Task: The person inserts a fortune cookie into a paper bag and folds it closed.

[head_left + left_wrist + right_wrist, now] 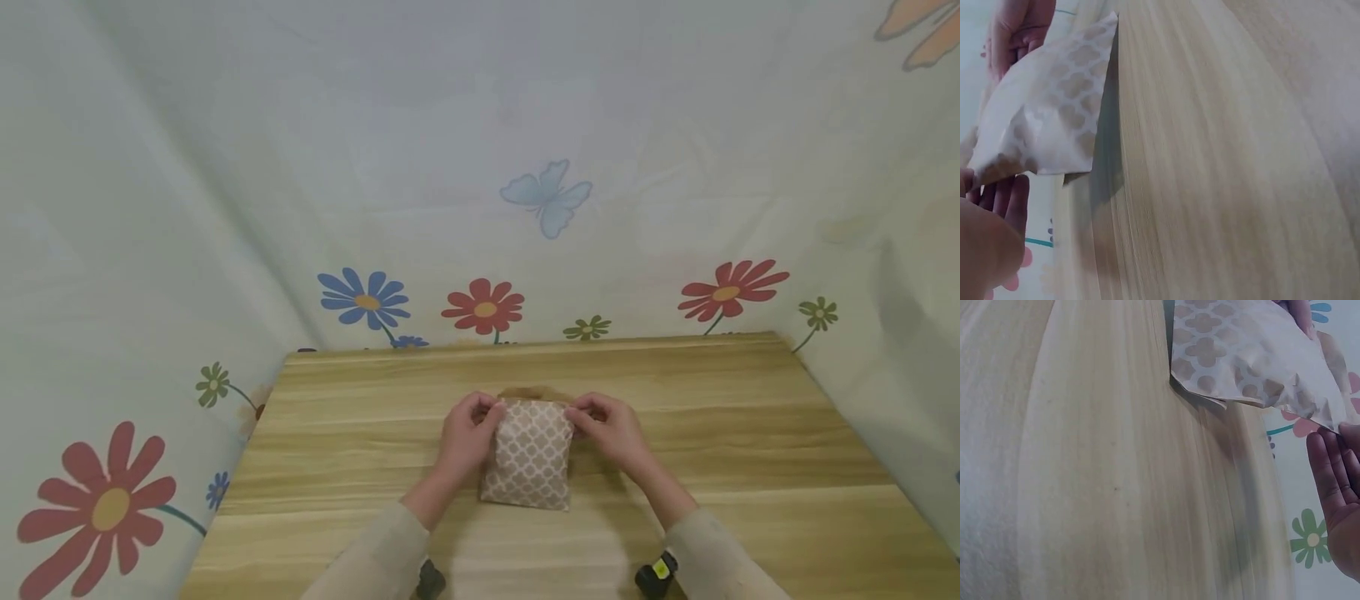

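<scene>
A patterned paper bag (531,454), tan with a white lattice print, is held over the table by its two upper corners. My left hand (470,433) pinches the top left corner between thumb and fingers. At the top right corner my right hand (611,429) does the same. A plain brown flap (534,392) shows behind the bag's top edge. In the left wrist view the bag (1054,106) slants, its lower edge close to the wood. The right wrist view shows the bag's creased side (1254,369) by the right thumb. What the bag holds is hidden.
The wood-grain table (337,433) spreads around both hands. Behind it and at the sides hangs a pale cloth (420,167) printed with flowers and butterflies. Dark devices, one marked yellow (658,573), sit by the wrists.
</scene>
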